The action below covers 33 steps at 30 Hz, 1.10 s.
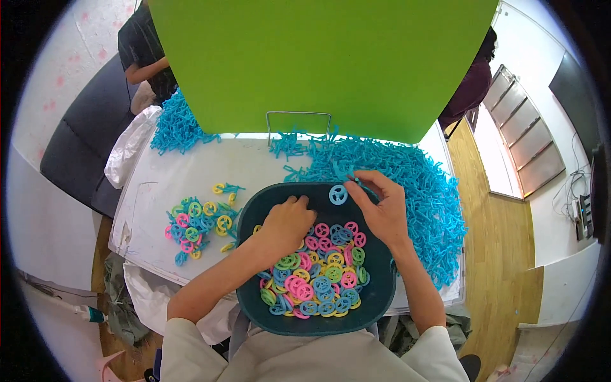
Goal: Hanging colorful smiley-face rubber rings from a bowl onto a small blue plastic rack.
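Note:
My right hand (382,207) pinches a thin blue plastic piece over the far rim of a dark green basin (245,270). Just below those fingertips a blue toy steering wheel (338,195) shows, seemingly attached to the piece. My left hand (287,223) is inside the far left part of the basin, its fingers curled downward; whatever they hold is hidden. Small ring-shaped wheels (304,292) in pink, blue, green and yellow cover the basin's bottom. The basin sits close against my body, at the table's near edge.
A large heap of blue plastic sticks (433,216) spreads across the table's right side; a smaller heap (175,124) lies far left. Left of the basin is a pile of wheels on sticks (191,226). A green board (318,63) stands behind, with people partly visible on both sides.

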### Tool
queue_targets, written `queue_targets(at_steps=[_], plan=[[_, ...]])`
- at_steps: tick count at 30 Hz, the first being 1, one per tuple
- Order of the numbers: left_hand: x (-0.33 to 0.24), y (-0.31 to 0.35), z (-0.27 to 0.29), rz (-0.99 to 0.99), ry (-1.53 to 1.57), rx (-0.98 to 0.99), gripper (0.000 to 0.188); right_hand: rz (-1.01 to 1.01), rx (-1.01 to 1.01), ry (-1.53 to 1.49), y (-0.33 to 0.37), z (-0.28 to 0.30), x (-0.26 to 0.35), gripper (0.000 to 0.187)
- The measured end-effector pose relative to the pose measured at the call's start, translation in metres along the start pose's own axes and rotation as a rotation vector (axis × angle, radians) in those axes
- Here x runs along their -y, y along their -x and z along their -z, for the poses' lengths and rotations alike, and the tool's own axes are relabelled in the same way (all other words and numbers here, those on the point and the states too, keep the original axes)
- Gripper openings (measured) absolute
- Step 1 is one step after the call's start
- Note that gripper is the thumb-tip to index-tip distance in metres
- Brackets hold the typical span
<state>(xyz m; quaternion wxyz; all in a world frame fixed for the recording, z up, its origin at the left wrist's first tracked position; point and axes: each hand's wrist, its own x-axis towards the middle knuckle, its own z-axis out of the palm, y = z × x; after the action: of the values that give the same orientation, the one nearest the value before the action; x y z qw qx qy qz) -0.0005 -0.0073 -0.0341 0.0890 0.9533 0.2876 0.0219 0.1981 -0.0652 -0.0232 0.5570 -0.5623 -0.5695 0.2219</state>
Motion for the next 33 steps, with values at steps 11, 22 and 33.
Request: queue_targets(at_steps=[11,22,33], plan=[[0.000,-0.015,0.029,0.210,1.306,-0.462,0.013,0.125,0.084,0.265,0.001,0.003,0.012,0.020],[-0.005,-0.018,0.018,0.171,1.493,-0.377,0.003,-0.004,0.141,0.159,0.003,0.002,0.017,0.011],[-0.015,-0.017,0.026,0.119,0.954,-0.508,0.005,-0.019,0.182,0.165,0.004,0.001,0.019,0.008]])
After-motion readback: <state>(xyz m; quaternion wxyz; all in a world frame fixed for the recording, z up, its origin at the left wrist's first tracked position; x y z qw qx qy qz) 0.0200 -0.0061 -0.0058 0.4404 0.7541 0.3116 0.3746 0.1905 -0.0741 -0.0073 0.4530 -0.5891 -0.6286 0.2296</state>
